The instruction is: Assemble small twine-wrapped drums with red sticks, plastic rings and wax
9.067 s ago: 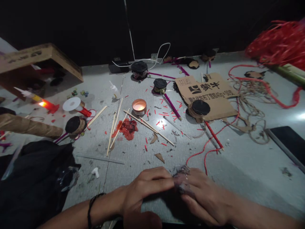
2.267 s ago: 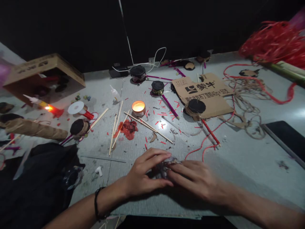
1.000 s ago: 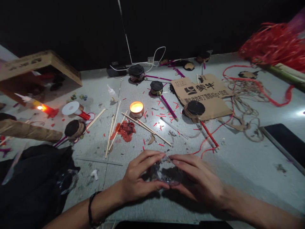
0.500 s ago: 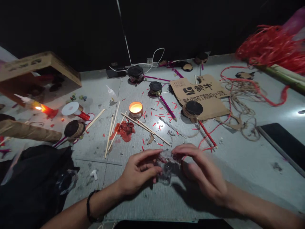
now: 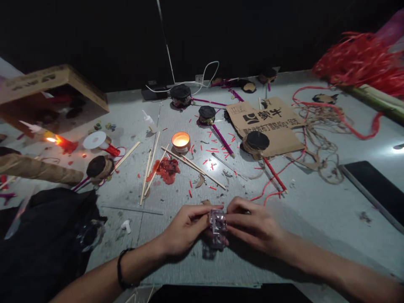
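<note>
Close in front of me, low over the tabletop, is a small band-shaped piece covered in clear, shiny plastic point(image 5: 217, 229); its exact kind is unclear. My left hand point(image 5: 189, 229) grips its left side between thumb and fingers. On the other side my right hand point(image 5: 257, 225) is closed with its fingertips at the piece's right edge. A bit of brown cardboard point(image 5: 206, 202) shows just behind the left fingers. Beyond the hands, a small black-topped hand drum point(image 5: 257, 141) with a red-wrapped stick lies on a printed cardboard sheet point(image 5: 277, 115).
A burning tea light point(image 5: 181, 143) stands mid-table by spilled red wax point(image 5: 167, 170) and wooden sticks point(image 5: 205, 170). At left a lit red candle point(image 5: 65, 143) burns near a cardboard box point(image 5: 85, 92). A phone point(image 5: 375, 185) lies at right. Red cord point(image 5: 271, 179) trails near my right hand.
The plastic-covered piece has turned upright between my hands and sits slightly lower. My right hand has closed in from a more open pose, its fingers moving left against the piece.
</note>
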A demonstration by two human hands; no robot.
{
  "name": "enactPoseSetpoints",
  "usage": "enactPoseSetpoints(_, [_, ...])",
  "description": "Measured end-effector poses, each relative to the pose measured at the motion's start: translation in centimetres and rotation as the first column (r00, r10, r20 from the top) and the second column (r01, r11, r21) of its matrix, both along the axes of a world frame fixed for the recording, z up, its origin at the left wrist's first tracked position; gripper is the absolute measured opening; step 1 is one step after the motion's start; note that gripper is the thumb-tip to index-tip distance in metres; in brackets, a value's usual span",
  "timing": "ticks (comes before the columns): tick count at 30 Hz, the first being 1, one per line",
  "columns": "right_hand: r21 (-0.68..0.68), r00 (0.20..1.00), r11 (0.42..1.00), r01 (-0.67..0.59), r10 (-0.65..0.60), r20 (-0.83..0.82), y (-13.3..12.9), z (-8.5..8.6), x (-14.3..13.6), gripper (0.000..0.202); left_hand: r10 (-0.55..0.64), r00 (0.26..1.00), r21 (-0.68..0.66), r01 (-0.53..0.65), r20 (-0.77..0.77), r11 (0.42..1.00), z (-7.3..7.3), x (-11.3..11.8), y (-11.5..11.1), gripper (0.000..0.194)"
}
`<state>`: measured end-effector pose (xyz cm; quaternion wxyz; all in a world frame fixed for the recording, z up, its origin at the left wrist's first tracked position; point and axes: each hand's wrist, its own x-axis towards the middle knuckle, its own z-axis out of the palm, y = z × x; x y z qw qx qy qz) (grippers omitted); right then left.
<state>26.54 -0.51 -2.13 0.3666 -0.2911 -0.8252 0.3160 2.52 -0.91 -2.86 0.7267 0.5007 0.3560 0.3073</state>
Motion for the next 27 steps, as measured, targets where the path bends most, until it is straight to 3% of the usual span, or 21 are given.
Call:
enactPoseSetpoints(6, [0.019,0.987,0.998,-0.063,0.059,0.151,-0.3,-0.1,0.3,0.024,-0.026,0.996,0.075,0.032,-0.090,0.997,0.4,-0.3,0.2,0.036])
enactPoseSetpoints(14, [0.149,0.942,0.988,-0.038,-0.014,0.335,-0.8,-1.3,0.2,0.022,0.053,0.991,0.035,-0.049,-0.121,0.998,0.2,0.2,0.0,0.027])
enactPoseSetpoints(20, [0.042,0.983,0.996,0.075,-0.081,0.162,-0.8,-1.0,0.0,0.007,0.112,0.994,-0.113,-0.109,0.019,0.988,0.4,0.2,0.5,0.037])
enactPoseSetpoints(27, [0.097,0.980,0.986,0.138,-0.150,0.128,0.0,-0.7,0.4,0.023,0.083,0.983,-0.223,-0.045,0.163,0.974,0.5,0.1,0.8,0.042])
